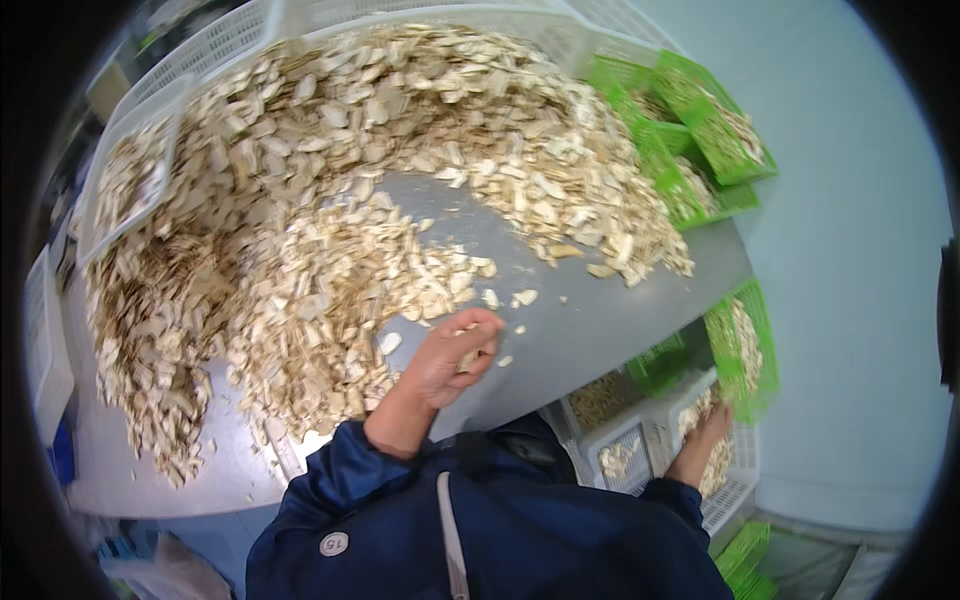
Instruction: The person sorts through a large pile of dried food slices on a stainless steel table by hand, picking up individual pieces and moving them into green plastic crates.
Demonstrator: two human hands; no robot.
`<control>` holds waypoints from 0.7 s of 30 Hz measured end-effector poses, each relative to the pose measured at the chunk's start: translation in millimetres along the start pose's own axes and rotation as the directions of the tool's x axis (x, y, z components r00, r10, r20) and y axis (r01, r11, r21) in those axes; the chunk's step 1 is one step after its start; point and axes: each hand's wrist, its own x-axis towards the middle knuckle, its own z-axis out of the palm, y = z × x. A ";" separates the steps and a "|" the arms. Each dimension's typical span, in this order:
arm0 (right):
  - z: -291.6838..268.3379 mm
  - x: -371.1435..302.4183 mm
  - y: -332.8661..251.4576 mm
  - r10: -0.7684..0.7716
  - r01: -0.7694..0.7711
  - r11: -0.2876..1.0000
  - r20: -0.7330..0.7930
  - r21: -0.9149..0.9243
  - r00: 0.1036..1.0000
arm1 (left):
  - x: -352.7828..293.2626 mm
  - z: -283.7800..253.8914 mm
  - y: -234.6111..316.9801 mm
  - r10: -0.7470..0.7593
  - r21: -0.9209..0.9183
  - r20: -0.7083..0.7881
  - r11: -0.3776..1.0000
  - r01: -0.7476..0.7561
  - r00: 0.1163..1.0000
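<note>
A large heap of pale dried slices (330,270) covers much of the grey metal table (590,330). Over the table's near part, my left hand (455,362) is closed, its fingers curled around a few pale slices. Several loose slices lie on the metal just beyond it. My right hand (704,440) reaches down to the right, past the table edge, at a white basket (740,465) of slices. Its fingertips are blurred and lie close to the lower end of a tilted green basket (765,370) with slices in it. I cannot make out whether they grip anything.
Green baskets (735,175) with slices stand at the table's far right corner. White perforated crates (225,45) line the far edge, with a white basket (130,185) at the left. Below the right edge are smaller white containers (625,455). A pale wall (850,250) rises on the right.
</note>
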 end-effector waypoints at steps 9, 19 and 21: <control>210.1 -158.4 -61.3 -0.225 0.651 0.721 0.807 -0.239 0.546 | -8.0 -5.1 2.9 -0.149 0.101 0.085 0.985 0.140 0.985; 349.1 -344.4 -97.5 0.016 0.440 0.892 0.964 0.106 -0.264 | -11.1 2.2 5.0 -0.358 0.441 0.267 0.871 0.217 0.895; 353.6 -342.1 -108.2 0.003 0.559 0.821 0.979 0.113 -0.202 | -15.4 5.2 8.1 -0.371 0.459 0.250 0.859 0.228 0.894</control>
